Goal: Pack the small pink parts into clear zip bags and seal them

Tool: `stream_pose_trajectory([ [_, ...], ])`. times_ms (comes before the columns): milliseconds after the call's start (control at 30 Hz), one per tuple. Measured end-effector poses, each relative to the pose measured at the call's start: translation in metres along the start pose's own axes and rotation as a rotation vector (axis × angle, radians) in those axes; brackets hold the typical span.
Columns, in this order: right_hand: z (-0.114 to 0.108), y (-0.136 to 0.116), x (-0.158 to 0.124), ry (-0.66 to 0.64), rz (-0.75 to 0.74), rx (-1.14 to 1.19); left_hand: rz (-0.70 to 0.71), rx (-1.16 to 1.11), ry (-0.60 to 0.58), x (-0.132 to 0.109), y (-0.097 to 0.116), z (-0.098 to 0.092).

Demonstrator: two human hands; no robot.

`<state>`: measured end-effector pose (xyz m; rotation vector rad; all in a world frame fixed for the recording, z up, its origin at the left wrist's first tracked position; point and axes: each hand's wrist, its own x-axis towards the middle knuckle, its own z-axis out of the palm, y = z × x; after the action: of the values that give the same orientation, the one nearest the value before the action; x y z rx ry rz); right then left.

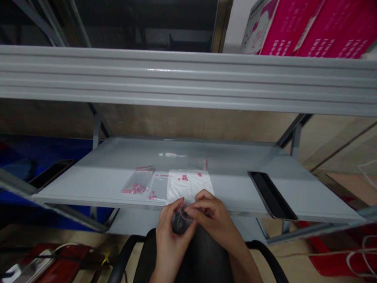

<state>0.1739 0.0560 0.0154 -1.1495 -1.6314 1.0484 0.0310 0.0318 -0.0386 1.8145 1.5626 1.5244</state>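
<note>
My left hand is closed on the side of a small clear zip bag, held over my lap at the shelf's front edge. My right hand pinches at the bag's reddish-edged mouth; anything else between its fingers is hidden. Just beyond my hands lies a white tissue with several small pink beads in little clusters. To its left is a zip bag holding many pink beads. Between that bag and the tissue, another clear bag has a few beads at its lower left.
On the grey shelf, a long black flat object lies at the right and a dark phone-like slab at the left. A grey beam crosses above. Pink boxes stand higher up. Chair armrests flank my lap.
</note>
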Motion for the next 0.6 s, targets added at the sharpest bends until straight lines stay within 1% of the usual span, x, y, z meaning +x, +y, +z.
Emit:
stream_pose_trajectory([
  [100, 0.007, 0.005, -0.005, 0.027, 0.028, 0.076, 0.035, 0.066, 0.030, 0.000, 0.002, -0.001],
  [167, 0.007, 0.009, -0.006, 0.014, 0.020, 0.150, 0.006, 0.078, 0.022, 0.001, 0.005, -0.004],
  [200, 0.006, 0.010, -0.006, 0.002, 0.017, 0.185, -0.031, 0.047, -0.004, 0.001, 0.007, -0.006],
  [267, 0.000, 0.011, -0.007, -0.021, 0.003, 0.237, -0.131, -0.091, -0.115, 0.003, 0.010, -0.012],
  [333, -0.006, 0.010, -0.008, -0.051, -0.006, 0.272, -0.223, -0.240, -0.275, 0.005, 0.013, -0.019],
  [367, -0.008, 0.010, -0.009, -0.064, -0.004, 0.289, -0.244, -0.285, -0.336, 0.007, 0.014, -0.022],
  [400, -0.010, 0.009, -0.010, -0.071, 0.002, 0.302, -0.248, -0.303, -0.367, 0.009, 0.015, -0.026],
  [433, -0.011, 0.009, -0.011, -0.074, 0.012, 0.310, -0.233, -0.300, -0.369, 0.011, 0.016, -0.029],
  [533, -0.010, 0.007, -0.016, -0.070, 0.029, 0.308, -0.137, -0.255, -0.296, 0.018, 0.018, -0.036],
  [600, -0.008, 0.005, -0.018, -0.073, 0.035, 0.296, -0.083, -0.230, -0.271, 0.022, 0.019, -0.039],
])
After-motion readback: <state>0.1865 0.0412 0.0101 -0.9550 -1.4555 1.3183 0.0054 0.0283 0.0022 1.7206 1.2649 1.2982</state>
